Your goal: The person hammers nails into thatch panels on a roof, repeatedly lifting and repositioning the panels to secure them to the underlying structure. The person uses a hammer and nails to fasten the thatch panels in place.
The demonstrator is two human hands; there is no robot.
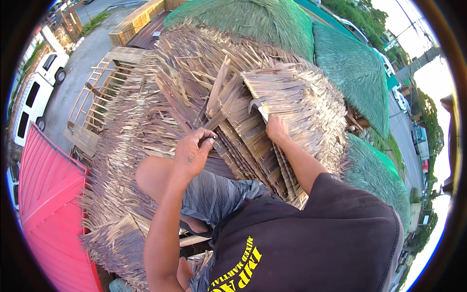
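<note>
I sit on a roof of dried palm-leaf thatch (141, 121). My right hand (277, 127) is closed round a claw hammer; its curved metal head (255, 104) shows above the fist, over the thatch. My left hand (190, 152) is raised before my bent knee, thumb and fingertips pinched together. A small dark tip shows at the pinch, too small to name. Between and beyond my hands lie overlapping panels of stitched brown leaf (250, 141), their lower edges layered. A flat strip of dry leaf or wood (219, 85) sticks up beyond them.
Green-covered thatched roofs (352, 73) stand beyond and to the right. At left are a red metal roof (48, 194), a bamboo frame (97, 95) and a white van (36, 95) on the road far below. Utility wires (413, 24) cross at the upper right.
</note>
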